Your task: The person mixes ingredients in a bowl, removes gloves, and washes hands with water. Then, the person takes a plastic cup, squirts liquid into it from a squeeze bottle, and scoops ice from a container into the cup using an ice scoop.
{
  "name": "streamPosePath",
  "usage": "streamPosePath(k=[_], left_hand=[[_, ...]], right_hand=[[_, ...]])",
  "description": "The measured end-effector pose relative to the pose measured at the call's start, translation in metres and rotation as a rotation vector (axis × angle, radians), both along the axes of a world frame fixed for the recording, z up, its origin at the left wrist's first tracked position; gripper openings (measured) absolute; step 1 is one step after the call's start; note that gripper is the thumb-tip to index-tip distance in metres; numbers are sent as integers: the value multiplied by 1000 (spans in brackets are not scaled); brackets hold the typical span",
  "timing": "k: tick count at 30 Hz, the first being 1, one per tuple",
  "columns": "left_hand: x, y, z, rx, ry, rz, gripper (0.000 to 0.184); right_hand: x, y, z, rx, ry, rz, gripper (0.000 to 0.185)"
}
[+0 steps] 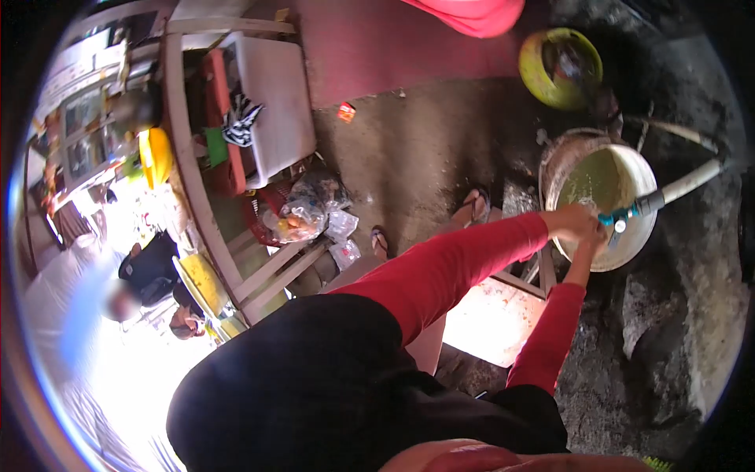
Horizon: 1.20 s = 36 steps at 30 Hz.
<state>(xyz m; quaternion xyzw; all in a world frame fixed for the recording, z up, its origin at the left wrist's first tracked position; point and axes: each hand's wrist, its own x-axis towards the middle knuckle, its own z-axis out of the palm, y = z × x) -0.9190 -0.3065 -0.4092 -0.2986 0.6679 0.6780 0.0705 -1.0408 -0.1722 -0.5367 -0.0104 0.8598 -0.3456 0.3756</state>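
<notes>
Left hand [572, 223] and right hand [595, 235] are held together at the teal tap [620, 215] above the water bucket [640, 173]; whether anything is pinched cannot be told.

- A rough wash corner, seemingly in a small stall or home; which of the two cannot be told.
- A teal tap [621, 214] on a bare pipe [692, 186] over a bucket [619, 256] of water shows the washing spot.
- The floor [401, 149] is bare and stained, dark near the bucket.
- Wooden framing [187, 149] and plastic bags [303, 214] suggest makeshift storage.
- Beyond lies a brightly lit area with people [153, 263].
</notes>
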Motion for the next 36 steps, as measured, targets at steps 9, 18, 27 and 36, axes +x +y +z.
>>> streamPosePath(k=[9, 18, 27, 36], left_hand=[[54, -36, 112, -824, -11, -31, 17], [181, -90, 185, -731, 56, 220, 20], [442, -37, 200, -676, -546, 276, 29], [597, 83, 246, -474, -1137, 332, 27]], right_hand=[[13, -3, 161, -113, 588, 218, 38], [4, -57, 178, 201, 636, 990, 37], [-7, -65, 201, -75, 676, 1371, 26], [-17, -72, 211, -22, 941, 1746, 13]])
